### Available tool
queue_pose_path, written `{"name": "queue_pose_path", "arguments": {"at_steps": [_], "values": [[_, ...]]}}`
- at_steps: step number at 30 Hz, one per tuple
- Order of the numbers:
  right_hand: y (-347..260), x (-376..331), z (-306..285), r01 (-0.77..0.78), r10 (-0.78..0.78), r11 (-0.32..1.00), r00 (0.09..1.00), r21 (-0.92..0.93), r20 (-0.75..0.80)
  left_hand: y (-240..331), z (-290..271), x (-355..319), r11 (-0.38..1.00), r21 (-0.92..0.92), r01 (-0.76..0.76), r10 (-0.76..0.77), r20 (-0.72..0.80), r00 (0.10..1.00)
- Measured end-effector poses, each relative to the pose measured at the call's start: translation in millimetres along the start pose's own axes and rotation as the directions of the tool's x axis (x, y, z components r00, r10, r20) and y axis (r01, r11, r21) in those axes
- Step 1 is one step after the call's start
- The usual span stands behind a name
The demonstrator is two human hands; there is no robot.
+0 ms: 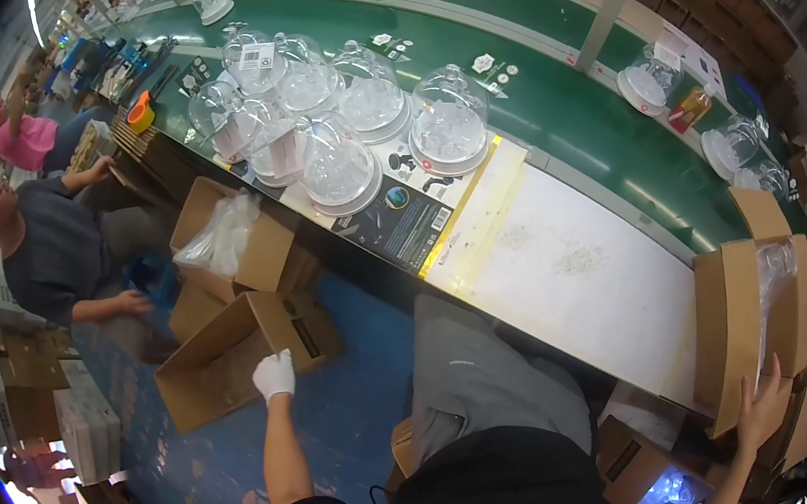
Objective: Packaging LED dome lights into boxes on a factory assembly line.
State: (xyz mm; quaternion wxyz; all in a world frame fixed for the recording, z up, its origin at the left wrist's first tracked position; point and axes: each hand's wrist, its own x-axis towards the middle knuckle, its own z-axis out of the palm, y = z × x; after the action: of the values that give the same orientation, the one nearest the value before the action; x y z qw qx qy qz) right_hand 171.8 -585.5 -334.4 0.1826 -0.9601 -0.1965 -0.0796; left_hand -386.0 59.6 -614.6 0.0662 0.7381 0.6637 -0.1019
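My left hand, in a white glove, is closed on the near edge of an open cardboard box held low over the floor to my left. That box stands tilted, and its visible inside looks bare. At the far right, my bare right hand lies with its fingers stretched out against the side of another open cardboard box. This one sits at the end of the white work surface with clear plastic wrap inside. Both forearms come in from below.
Several clear domes on white bases, one a dome, crowd the bench's left part. A carton with plastic bags stands beside the bench, near a seated co-worker. Beyond runs a green conveyor with bottles and more domes. A metal post rises there.
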Motion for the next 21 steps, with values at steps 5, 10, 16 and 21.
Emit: {"name": "queue_pose_path", "arguments": {"at_steps": [5, 10, 16, 21], "values": [[-67, 7, 25, 0.112, -0.113, 0.994, 0.991, -0.017, -0.075, -43, -87, -13, 0.962, -0.271, 0.027, -0.051, -0.081, 0.995], [-170, 13, 54, 0.28, -0.32, 0.925, 0.939, 0.258, 0.125, -52, -168, -70, 0.606, -0.793, -0.062, -0.115, -0.165, 0.98], [-324, 25, 68, 0.485, -0.762, 0.501, 0.641, 0.717, 0.099, 47, -313, -188, 0.505, -0.849, -0.155, 0.032, -0.161, 0.986], [-440, 31, 26, 0.553, -0.964, -0.101, 0.152, 0.827, -0.219, 121, -383, -223, 0.274, -0.929, -0.25, 0.225, -0.191, 0.955]]}}
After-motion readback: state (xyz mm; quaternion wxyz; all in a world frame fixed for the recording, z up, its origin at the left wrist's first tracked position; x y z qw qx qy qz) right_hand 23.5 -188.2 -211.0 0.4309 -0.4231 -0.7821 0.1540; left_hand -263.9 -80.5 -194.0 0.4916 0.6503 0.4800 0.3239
